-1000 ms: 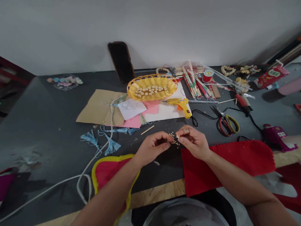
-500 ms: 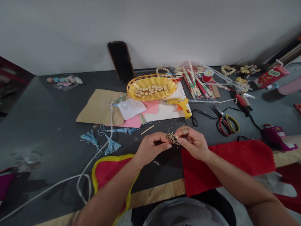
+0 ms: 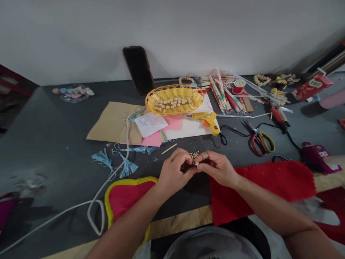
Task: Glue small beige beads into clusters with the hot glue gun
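Observation:
In front of me on the dark table my two hands meet at the fingertips. My right hand (image 3: 219, 169), with a ring on one finger, pinches a small pale flower-shaped piece (image 3: 197, 164) between thumb and forefinger. My left hand (image 3: 175, 169) has its fingers curled and closed right beside that piece; whatever it grips is hidden. Just beyond the fingertips lies a loose pile of tiny beige beads (image 3: 193, 156), partly covered by the hands. Farther back, a yellow oval basket (image 3: 151, 94) holds several similar pale flower-shaped pieces (image 3: 172, 103).
A yellow glue gun (image 3: 206, 117) and scissors (image 3: 258, 138) lie beyond my hands. Red felt (image 3: 272, 180) is under my right forearm, a yellow-edged red cloth (image 3: 126, 198) by my left. Blue tassels (image 3: 128, 167), a white cable (image 3: 94, 196) and a leaning phone (image 3: 138, 70) are leftward.
My left hand has rolled inward and its fingertips have come up to the piece in my right hand. The right hand has shifted slightly left and down.

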Motion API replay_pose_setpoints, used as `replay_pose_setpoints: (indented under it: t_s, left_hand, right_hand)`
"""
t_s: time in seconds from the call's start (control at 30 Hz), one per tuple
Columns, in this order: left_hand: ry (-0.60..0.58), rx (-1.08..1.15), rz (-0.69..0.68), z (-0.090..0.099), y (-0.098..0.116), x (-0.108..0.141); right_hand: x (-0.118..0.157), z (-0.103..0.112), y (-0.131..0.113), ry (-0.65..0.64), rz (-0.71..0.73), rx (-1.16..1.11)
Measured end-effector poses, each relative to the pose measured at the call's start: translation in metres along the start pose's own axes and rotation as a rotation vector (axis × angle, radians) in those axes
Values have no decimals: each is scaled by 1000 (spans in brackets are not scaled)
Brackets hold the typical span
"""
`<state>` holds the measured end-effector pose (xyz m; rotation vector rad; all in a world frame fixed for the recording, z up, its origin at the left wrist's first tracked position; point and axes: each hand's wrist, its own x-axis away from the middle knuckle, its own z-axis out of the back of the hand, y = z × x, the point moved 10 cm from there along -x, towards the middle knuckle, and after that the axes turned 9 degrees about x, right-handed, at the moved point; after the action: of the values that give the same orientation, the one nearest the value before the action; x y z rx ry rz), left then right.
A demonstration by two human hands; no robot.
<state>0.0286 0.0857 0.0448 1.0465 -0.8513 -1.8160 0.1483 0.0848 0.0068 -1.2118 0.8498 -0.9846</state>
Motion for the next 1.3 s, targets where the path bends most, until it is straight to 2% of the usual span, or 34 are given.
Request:
replay_pose_setpoints:
  t_s: [0.17,0.37,0.43,0.57,0.7,0.8,0.87,1.03,1.17,1.3]
  left_hand:
    - [-7,19,38,-2,-5,1]
    - [21,210,223,0,-23,1]
    - [-11,348,304,-5,-29,1]
    - [-98,544,395,-17,-33,4]
    - [-154,635,484,-25,-37,8]
    - [-147,734,556,-29,-40,10]
    - [-120,807,602,-30,-43,11]
    - [13,919,668,-25,-55,13]
    - [80,940,688,-21,-62,13]
    - [122,977,682,-17,-64,11]
  right_hand:
    - [0,5,-10,44,66,128]
    - [2,19,-13,124,87,142]
    - [2,20,-19,127,146,217]
    - [4,14,-40,118,362,370]
    - [5,11,-48,123,425,430]
    - [5,10,-44,110,386,427]
    - [3,13,-36,115,295,367]
    - [-1,29,-4,196,11,-36]
    - [-5,37,9,237,-60,-211]
    - [-7,41,11,242,-65,-265]
